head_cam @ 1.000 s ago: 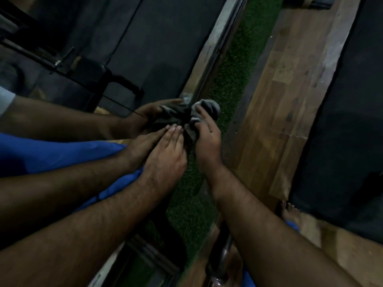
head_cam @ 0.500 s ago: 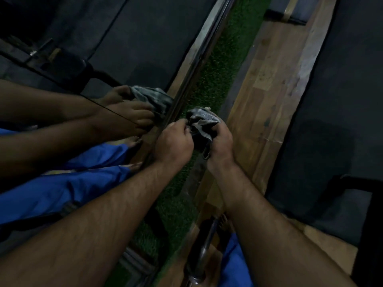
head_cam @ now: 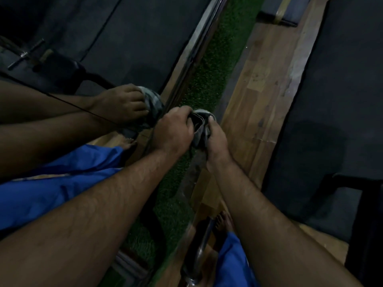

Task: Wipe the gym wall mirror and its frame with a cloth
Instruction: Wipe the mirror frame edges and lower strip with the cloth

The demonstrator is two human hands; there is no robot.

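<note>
Grey cloth (head_cam: pixel 200 129) sits bunched at frame centre, gripped between the closed left hand (head_cam: pixel 173 131) and right hand (head_cam: pixel 215 139), just beside the mirror (head_cam: pixel 124 38) and its frame (head_cam: pixel 192 52). No wiping contact shows; progress looks impossible to judge in this dim light.

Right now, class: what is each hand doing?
Left hand: closed on the crumpled grey cloth.
Right hand: closed on the same cloth.

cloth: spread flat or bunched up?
Bunched. The cloth is a crumpled wad gripped between the left hand and right hand.
</note>
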